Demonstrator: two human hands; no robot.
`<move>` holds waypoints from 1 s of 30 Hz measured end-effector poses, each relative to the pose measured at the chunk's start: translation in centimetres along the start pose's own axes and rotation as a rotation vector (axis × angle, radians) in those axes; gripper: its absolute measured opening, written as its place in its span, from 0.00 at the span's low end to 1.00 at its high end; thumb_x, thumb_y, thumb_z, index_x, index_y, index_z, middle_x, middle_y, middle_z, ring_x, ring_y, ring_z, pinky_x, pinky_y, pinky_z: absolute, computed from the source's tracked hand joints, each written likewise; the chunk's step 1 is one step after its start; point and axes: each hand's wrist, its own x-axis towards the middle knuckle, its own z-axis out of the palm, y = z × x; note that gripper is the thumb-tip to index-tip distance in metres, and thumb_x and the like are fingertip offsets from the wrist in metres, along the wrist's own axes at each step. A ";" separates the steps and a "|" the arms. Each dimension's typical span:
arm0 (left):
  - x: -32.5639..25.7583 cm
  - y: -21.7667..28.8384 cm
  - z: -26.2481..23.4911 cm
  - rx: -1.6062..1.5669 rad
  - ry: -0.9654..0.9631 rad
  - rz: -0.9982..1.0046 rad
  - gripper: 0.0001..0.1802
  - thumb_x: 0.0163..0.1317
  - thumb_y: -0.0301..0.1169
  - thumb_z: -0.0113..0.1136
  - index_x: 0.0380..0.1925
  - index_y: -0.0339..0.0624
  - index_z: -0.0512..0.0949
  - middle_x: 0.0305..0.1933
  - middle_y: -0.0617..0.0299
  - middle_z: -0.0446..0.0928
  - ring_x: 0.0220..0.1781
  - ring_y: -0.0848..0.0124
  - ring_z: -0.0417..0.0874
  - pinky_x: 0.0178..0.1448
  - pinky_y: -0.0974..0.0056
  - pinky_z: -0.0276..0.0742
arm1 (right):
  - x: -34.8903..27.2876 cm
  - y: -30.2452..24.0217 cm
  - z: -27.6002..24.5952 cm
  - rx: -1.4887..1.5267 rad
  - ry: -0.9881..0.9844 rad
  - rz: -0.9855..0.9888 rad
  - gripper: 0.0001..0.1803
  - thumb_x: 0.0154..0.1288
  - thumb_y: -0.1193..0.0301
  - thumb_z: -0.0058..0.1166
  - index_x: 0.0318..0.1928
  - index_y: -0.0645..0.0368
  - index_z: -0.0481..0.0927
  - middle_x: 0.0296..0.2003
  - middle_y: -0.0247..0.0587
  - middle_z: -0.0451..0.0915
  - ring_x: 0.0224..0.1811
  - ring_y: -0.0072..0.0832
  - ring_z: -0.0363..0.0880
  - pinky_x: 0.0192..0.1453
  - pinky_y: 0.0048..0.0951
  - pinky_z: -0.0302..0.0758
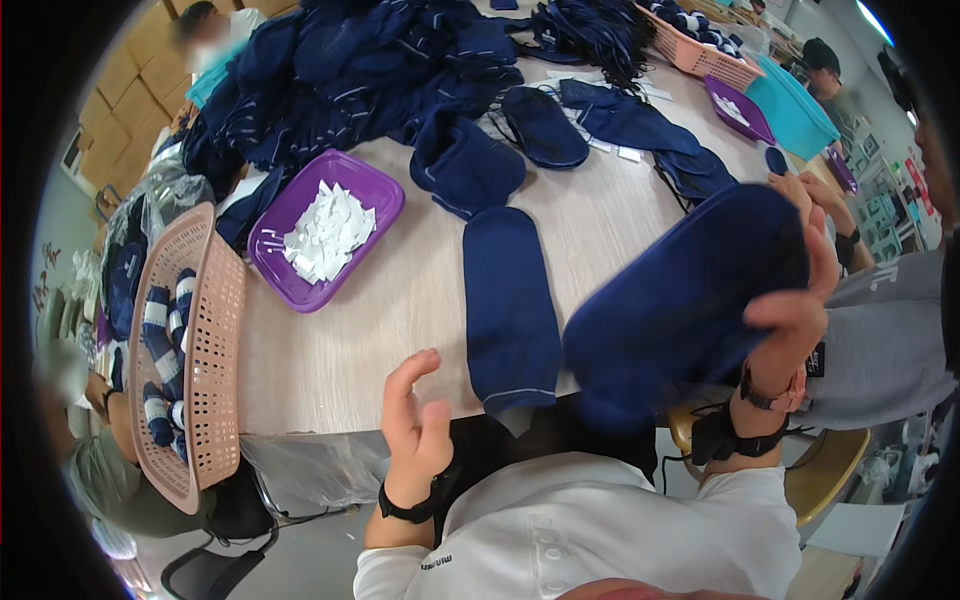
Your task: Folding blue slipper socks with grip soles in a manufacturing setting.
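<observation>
My right hand [795, 300] holds a navy, sock-like knitted piece [690, 290] by its right side, with the thumb in front. The piece is raised over the table's near right part, and its lower end is smeared by motion. Left of it, a second navy sock-like piece [510, 310] lies flat, rounded end away from me, with a pale line across its near end. My left hand [418, 430] is open beside that piece at the table's near edge, fingers apart and holding nothing.
A purple tray [388, 205] of white tags stands at left, beside a pink basket [215, 350] holding rolled navy bundles. A large navy heap [350, 70] covers the far side. A turquoise bin [795, 110] stands far right. Co-workers are around the table, one close at right [880, 340].
</observation>
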 end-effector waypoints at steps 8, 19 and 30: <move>0.8 5.4 2.2 -0.674 -0.575 -0.537 0.39 0.51 0.36 0.62 0.59 0.31 0.56 0.57 0.52 0.64 0.59 0.65 0.65 0.62 0.59 0.58 | 0.6 -6.1 7.6 0.540 -0.410 -0.297 0.10 0.44 0.73 0.57 0.32 0.49 0.76 0.50 0.33 0.70 0.54 0.37 0.65 0.56 0.44 0.64; 0.5 5.6 2.9 -0.834 0.417 -0.245 0.16 0.67 0.36 0.41 0.49 0.37 0.67 0.46 0.55 0.73 0.46 0.67 0.76 0.50 0.63 0.75 | 1.0 -7.8 6.8 0.646 -0.764 0.505 0.31 0.53 0.62 0.59 0.56 0.59 0.65 0.45 0.47 0.73 0.49 0.39 0.71 0.50 0.33 0.68; 1.0 5.6 -2.8 -0.601 0.165 0.135 0.37 0.61 0.53 0.42 0.59 0.35 0.55 0.53 0.51 0.69 0.56 0.59 0.70 0.59 0.51 0.62 | 2.4 -5.2 2.6 0.439 -0.694 0.422 0.11 0.48 0.72 0.61 0.35 0.57 0.78 0.30 0.40 0.77 0.28 0.35 0.75 0.31 0.29 0.70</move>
